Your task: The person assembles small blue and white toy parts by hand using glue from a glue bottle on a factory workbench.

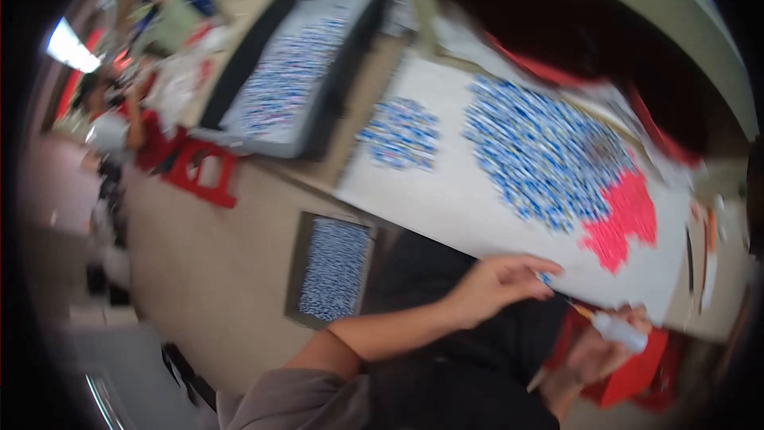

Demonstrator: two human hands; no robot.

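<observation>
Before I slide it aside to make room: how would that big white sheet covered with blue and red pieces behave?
The white sheet looks thin and probably floppy; its near edge overhangs the table. The small blue pieces and red pieces may shift if loose; that cannot be told. The left hand rests on its edge.

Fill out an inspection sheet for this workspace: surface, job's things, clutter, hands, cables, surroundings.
Surface: white board lying tilted across the view, picture blurred.
Job's things: large blue patch of small pieces, smaller blue patch, red patch at the big patch's lower right; a small white bottle with an orange tip.
Clutter: flat tray of blue pieces below the board; a bigger dark-framed tray beyond.
Hands: left hand pinches a small blue piece at the board's near edge; right hand holds the bottle.
Cables: nothing seen.
Surroundings: red stool; another person at far left.
</observation>
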